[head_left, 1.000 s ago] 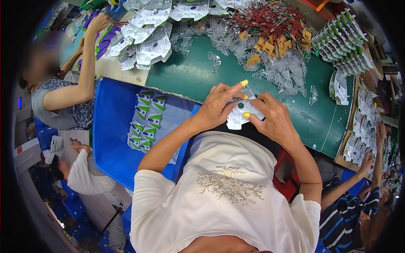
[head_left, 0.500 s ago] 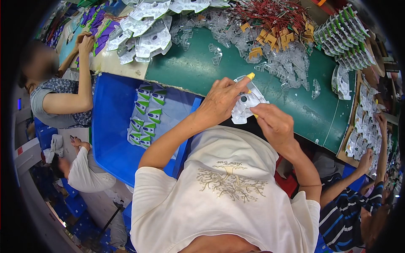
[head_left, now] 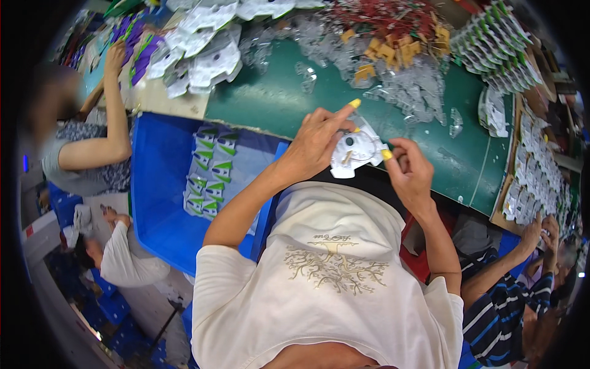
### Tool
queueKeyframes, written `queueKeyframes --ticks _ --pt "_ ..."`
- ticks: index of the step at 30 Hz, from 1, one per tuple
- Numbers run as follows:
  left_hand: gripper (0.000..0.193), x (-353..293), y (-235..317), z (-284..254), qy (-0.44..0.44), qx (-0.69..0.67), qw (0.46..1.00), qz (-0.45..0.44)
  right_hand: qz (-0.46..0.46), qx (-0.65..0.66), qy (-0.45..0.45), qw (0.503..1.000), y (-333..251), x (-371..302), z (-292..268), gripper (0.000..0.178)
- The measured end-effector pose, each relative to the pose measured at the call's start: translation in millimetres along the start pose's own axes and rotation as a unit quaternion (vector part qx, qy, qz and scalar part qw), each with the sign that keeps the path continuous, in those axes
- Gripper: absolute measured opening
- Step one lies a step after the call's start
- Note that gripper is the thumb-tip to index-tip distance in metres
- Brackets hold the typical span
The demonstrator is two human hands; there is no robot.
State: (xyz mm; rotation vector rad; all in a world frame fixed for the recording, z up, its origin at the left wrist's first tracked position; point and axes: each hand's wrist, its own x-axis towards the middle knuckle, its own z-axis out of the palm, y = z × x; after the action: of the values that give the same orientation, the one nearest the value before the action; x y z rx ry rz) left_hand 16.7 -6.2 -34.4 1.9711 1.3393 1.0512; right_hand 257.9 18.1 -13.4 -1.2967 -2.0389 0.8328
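Observation:
A white plastic housing (head_left: pixel 367 147) with a round dark hole is held up at the near edge of the green table, in front of my shirt. My left hand (head_left: pixel 316 140) grips it from its left side, with yellow covers on two fingertips. A small tan piece (head_left: pixel 348 156) shows on the housing's face; whether it is fixed there I cannot tell. At the housing's right corner is my right hand (head_left: pixel 410 171), its yellow-covered thumb and bent index finger closed about that corner. The other right fingers are curled and partly hidden.
Clear plastic parts (head_left: pixel 409 89), tan clips (head_left: pixel 393 52) and red wires (head_left: pixel 384 18) are heaped on the green table (head_left: pixel 264 104). White housings (head_left: pixel 212 61) lie far left. A blue bin (head_left: pixel 160 184) holds green-and-white pieces (head_left: pixel 209 166). Co-workers sit on both sides.
My right hand has shifted from the housing's lower face to its right corner, uncovering the tan piece. My left hand and the housing have moved slightly left in view.

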Motion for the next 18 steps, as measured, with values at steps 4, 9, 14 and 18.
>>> queueKeyframes --ticks 4,9,14,18 --pt "0.057 0 1 -2 0.009 -0.051 0.998 -0.041 0.007 0.120 -0.004 0.993 12 -7 26 0.023" --pt "0.031 3 -7 -18 0.177 -0.049 0.981 -0.069 0.034 0.115 0.133 0.984 29 0 -34 0.015" --pt "0.025 4 -10 -7 0.131 -0.021 0.987 -0.085 0.063 0.095 0.321 0.940 98 25 -141 0.012" --pt "0.024 12 -13 2 0.131 0.068 0.989 0.000 0.079 0.096 0.362 0.924 145 54 -180 0.014"
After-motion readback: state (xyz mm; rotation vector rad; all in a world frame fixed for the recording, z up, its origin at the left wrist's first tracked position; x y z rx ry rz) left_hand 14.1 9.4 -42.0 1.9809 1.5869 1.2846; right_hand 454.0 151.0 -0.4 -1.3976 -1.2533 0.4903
